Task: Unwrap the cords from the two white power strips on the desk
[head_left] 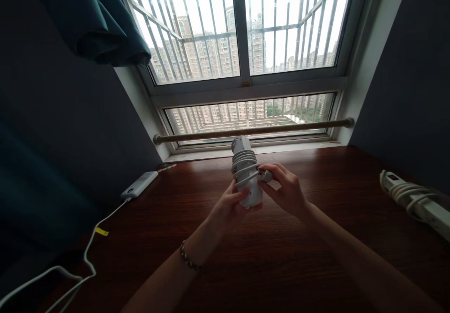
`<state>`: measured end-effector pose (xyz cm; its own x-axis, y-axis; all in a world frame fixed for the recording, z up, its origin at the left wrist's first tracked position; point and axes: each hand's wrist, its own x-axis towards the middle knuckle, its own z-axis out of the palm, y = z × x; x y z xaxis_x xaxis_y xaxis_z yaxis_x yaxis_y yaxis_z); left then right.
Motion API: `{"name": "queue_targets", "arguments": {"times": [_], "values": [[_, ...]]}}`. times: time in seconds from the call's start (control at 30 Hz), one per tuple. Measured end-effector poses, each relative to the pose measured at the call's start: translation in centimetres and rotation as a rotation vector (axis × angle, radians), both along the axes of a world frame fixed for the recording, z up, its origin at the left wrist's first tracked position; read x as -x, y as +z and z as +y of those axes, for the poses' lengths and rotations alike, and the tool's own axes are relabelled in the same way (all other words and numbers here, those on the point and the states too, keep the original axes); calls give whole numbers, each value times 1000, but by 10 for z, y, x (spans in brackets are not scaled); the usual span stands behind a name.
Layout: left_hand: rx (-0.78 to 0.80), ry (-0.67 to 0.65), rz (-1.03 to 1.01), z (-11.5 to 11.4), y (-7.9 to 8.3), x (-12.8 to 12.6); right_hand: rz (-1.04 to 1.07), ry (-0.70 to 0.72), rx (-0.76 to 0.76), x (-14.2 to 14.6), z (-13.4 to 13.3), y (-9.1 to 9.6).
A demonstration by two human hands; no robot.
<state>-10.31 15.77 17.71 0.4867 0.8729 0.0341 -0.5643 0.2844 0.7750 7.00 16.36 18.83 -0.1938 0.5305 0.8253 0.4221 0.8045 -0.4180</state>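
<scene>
A white power strip [252,195] with its cord [244,157] wound around it in several turns is held up above the wooden tabletop. Around its lower end, my left hand [230,206] is closed, thumb across the front. At the strip's right side, the fingers of my right hand [287,187] pinch the plug [266,176] at the cord's end. The plug lies close against the wound cord. Its prongs are too small to make out clearly.
On the brown wooden tabletop [197,266], a second power strip [427,207] with a wound cord lies at the right. A white device [140,185] with a cable [92,242] sits at the left. Behind run a rail [295,129] and a barred window; a curtain [101,27] hangs upper left.
</scene>
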Motion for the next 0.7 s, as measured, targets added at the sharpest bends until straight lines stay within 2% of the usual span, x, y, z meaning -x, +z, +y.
{"name": "queue_targets", "arguments": {"times": [0.2,0.3,0.37,0.43,0.5,0.57,0.63,0.7], "values": [[24,20,-66,6,4,8,-8,179,-74,-1,-4,3],[45,-10,-107,8,3,13,76,140,-28,2,-2,-3],[38,-63,-155,9,3,16,192,50,74,2,6,-10],[9,-105,-175,9,3,19,336,3,247,2,15,-17],[-35,-131,-143,8,4,21,533,91,476,0,24,-23],[-71,-156,-86,7,4,21,778,249,657,-1,30,-24],[-104,-202,-44,6,3,19,985,358,711,-3,31,-20],[-137,-263,-14,6,2,17,1102,395,666,-4,29,-15]]}}
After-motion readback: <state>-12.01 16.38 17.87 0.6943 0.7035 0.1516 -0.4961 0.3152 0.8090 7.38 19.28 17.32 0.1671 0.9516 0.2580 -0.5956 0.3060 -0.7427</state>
